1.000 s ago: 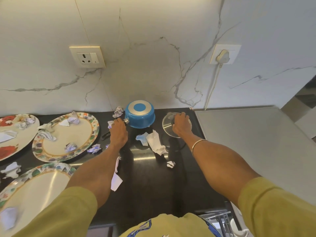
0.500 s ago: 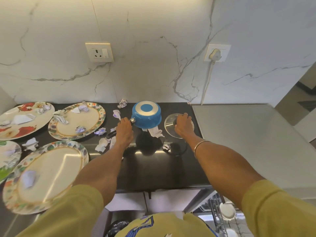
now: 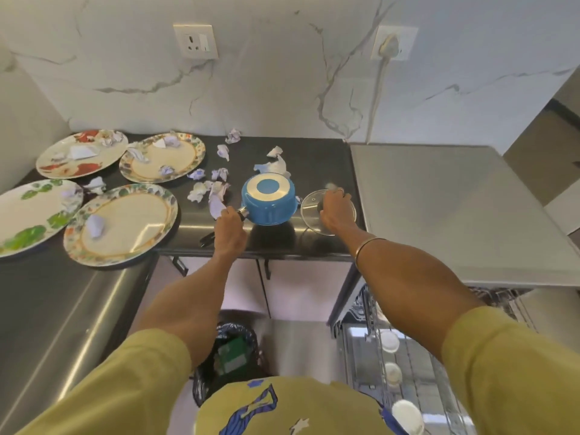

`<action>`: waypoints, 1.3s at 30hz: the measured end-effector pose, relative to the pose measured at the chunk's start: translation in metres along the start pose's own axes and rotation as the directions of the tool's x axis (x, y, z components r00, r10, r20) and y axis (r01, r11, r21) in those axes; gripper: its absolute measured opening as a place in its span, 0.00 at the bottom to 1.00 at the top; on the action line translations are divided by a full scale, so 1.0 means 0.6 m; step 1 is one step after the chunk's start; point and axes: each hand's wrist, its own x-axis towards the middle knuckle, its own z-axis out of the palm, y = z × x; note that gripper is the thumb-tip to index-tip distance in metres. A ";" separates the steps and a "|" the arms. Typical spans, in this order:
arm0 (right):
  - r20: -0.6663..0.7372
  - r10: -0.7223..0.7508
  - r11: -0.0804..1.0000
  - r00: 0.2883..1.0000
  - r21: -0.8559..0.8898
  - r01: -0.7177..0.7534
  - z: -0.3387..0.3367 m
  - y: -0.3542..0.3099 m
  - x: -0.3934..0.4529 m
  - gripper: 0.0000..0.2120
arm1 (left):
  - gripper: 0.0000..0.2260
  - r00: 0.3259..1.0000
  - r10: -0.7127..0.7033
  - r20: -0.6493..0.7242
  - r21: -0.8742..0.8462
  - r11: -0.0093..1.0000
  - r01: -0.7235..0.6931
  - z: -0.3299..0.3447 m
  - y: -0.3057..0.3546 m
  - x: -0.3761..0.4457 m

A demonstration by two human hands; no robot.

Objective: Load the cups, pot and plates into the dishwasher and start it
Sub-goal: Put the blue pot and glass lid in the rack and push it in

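Both hands gripped: left hand [image 3: 229, 229] held one upturned blue pot [image 3: 269, 200] by its handle, right hand [image 3: 336, 208] one glass lid [image 3: 310, 211]. Four plates [image 3: 122, 224] lay on the counter [image 3: 314, 158].

A kitchen corner with a white marble wall [image 3: 282, 89] and a dark worktop [image 3: 314, 158].

The wall has grey veins and carries a socket [image 3: 195, 41] on the left and a second socket with a white plug and cable [image 3: 389, 47] on the right. A steel surface [image 3: 455, 208] joins the worktop; below stands what seems a black-lined bin [image 3: 229, 356].
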 end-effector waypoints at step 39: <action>0.023 0.237 0.971 0.971 -0.019 -0.237 0.039 0.101 -0.750 0.19 | 0.12 0.971 0.146 0.189 -0.083 0.988 -0.133 -0.049 -0.059 -0.650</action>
